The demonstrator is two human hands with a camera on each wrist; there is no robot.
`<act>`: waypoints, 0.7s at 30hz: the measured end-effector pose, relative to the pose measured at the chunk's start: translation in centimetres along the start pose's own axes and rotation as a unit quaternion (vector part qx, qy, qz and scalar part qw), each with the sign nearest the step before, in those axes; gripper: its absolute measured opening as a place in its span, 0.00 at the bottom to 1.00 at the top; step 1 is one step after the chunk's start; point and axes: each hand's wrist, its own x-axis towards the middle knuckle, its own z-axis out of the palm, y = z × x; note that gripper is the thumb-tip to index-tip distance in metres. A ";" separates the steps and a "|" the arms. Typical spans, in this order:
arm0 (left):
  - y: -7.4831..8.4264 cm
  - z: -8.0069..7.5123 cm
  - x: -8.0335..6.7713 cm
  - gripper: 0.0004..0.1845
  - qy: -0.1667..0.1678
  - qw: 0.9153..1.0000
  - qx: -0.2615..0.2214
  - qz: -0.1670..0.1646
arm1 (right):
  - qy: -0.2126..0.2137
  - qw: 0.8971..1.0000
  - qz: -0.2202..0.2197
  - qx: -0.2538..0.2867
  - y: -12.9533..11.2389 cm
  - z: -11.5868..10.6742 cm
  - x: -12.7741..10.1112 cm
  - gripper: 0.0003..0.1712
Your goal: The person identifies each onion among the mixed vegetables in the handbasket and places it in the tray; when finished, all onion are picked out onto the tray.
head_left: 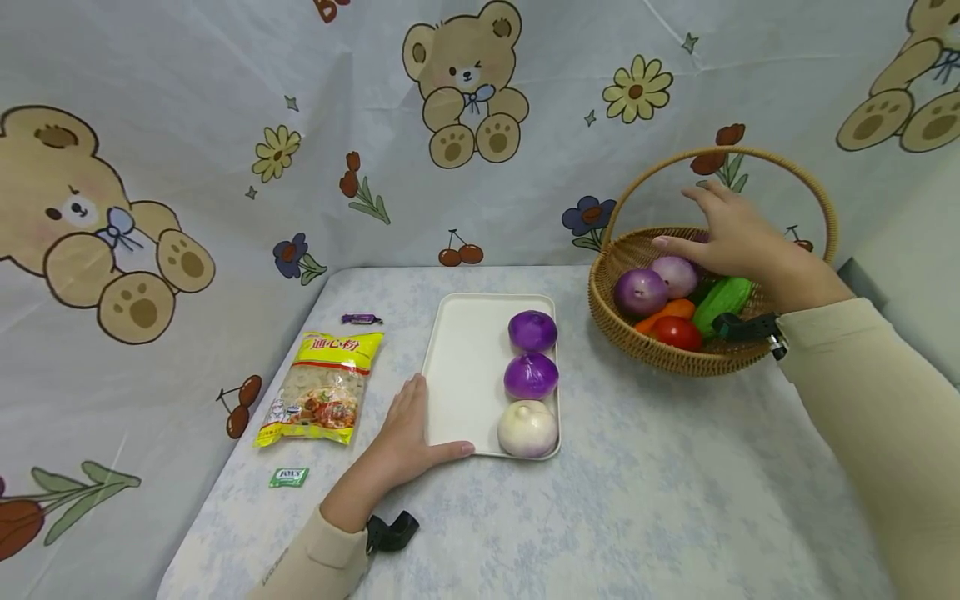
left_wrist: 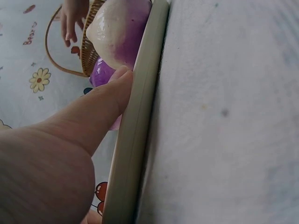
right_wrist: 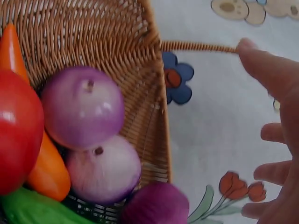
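While the right grip [head_left: 738,237] hovers, a woven basket [head_left: 675,358] holds glossy onions [head_left: 641,292]

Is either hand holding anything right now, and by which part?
Nothing is gripped. The left hand only rests against the near-left corner of the white tray; the right hand is empty, over the basket.

Bright, even light fills the head view, thin shadow edges the tray [left_wrist: 133,140], and wrist views look soft.
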 end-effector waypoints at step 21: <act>0.0 0.0 0.1 0.78 0.000 1.000 0.000 -0.002 | -0.031 0.997 0.050 0.044 3.0 0.0 0.7 0.59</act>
